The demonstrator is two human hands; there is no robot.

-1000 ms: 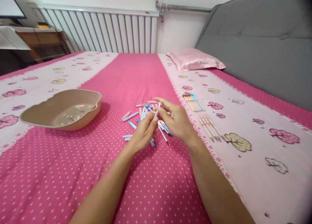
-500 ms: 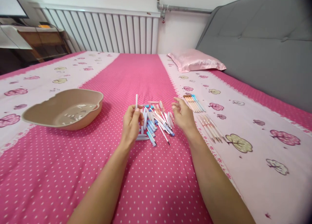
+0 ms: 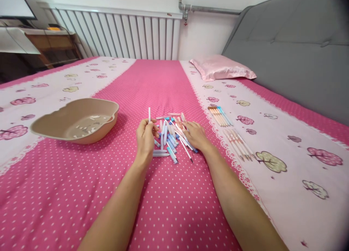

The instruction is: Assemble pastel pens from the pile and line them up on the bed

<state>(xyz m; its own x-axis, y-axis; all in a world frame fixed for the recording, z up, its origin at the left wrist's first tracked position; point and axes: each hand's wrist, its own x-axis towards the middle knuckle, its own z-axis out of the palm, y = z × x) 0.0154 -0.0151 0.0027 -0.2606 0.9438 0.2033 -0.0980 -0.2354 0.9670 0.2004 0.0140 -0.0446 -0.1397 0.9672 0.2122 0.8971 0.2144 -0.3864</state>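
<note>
From the head camera I look down over a bed (image 3: 169, 214) with a pink dotted cover. A loose pile of slim pen parts (image 3: 165, 133), in white, lavender, blue and pale pink, lies near the middle, well in from all edges.

My left hand (image 3: 146, 135) is at the pile's left side. Its grip is clamped on a white tube (image 3: 149, 114), thumb against fingers, with the tube standing upright above them. My right hand (image 3: 195, 135) is at the pile's right side, palm down, fingers slightly bent over the parts. I cannot tell whether its grip has closed on any of them.

What has just changed is the right hand: half a second ago it hung clear of the pile, and now it has come down among the parts. The left hand keeps its tube upright. As I judge it, one hand is now keeping a piece ready while the other is busy with loose ones.

Toward the bed's left edge sits a beige bowl (image 3: 56, 123) with small white bits (image 3: 94, 117) inside. Toward the right edge lie two rows: orange and blue pens (image 3: 216, 116), and, nearer me, clear pens (image 3: 239, 144).
</note>
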